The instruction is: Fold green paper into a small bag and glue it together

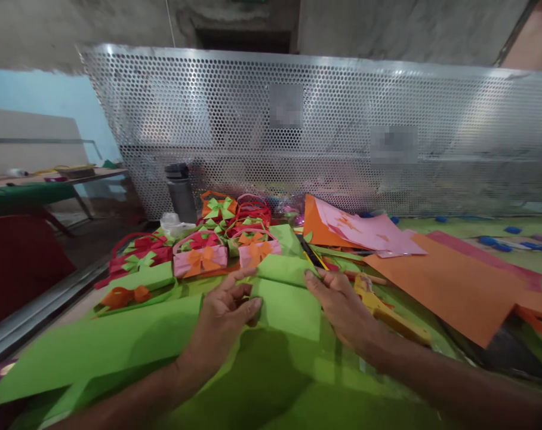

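A light green sheet of paper [289, 304] with a creased, folded-up top flap lies in front of me. My right hand [342, 301] pinches its upper right edge between thumb and fingers. On the left side, my left hand [226, 310] has curled fingers and its thumb at the sheet's edge, the index finger touching near the fold. Beside my left forearm rests a larger green sheet [119, 346]. A green folded piece with an orange bow [125, 297] sits beyond it.
Small paper bags with bows [202, 258] cluster ahead, before a dark bottle [180, 194]. To the right are a yellow glue gun [387, 310], an orange sheet [450, 280] and pink paper [369, 230]. A perforated metal panel [333, 137] stands behind.
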Tool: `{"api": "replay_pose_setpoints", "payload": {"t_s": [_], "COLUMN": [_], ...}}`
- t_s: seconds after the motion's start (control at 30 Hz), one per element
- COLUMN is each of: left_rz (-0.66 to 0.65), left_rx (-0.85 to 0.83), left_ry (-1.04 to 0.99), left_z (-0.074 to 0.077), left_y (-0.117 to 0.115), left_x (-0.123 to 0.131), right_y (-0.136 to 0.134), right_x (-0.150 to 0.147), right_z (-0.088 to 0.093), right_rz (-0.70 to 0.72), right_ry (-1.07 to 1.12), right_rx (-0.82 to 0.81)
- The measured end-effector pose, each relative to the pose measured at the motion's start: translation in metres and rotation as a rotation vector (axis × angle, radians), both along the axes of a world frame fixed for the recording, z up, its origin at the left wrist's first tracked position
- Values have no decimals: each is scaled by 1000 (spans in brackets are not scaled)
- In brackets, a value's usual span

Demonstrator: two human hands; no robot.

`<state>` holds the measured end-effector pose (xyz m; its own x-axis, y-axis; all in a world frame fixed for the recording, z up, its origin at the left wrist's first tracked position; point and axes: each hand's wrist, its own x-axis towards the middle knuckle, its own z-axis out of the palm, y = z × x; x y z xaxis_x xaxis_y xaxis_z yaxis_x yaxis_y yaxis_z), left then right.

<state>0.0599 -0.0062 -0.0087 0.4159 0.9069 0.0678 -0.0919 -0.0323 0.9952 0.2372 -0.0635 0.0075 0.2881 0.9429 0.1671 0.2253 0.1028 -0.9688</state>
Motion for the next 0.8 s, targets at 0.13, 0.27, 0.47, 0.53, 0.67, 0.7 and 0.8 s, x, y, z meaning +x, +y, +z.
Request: {"api": "replay_pose_setpoints", "payload": {"t_s": [0.13, 0.27, 0.47, 0.53, 0.67, 0.7, 0.8], "left_rz": [64, 72, 34, 30, 4, -5, -28], "left_rx": [-142, -275, -335, -346, -338, -335, -323], "left_ry": [-57, -170, -216, -225, -245, -248, -254], "left_z": [-3, -9, -12, -12, -14, -15, -17], "left_y": [7, 11, 11, 11, 11, 11, 12], "left_x": [0, 1, 2, 3, 3, 4, 3], "right_y": [-6, -7, -6, -8, -14, -15, -17], "right_x": [0, 2, -2, -5, -9, -10, -12], "right_z": [11, 14, 9, 10, 16, 17, 19], "right_rz": [14, 176, 237, 250, 287, 298, 325], "right_ry": [-22, 134, 133, 137, 161, 168, 169], "right_rx": [17, 16, 62, 65, 51, 48, 51]}}
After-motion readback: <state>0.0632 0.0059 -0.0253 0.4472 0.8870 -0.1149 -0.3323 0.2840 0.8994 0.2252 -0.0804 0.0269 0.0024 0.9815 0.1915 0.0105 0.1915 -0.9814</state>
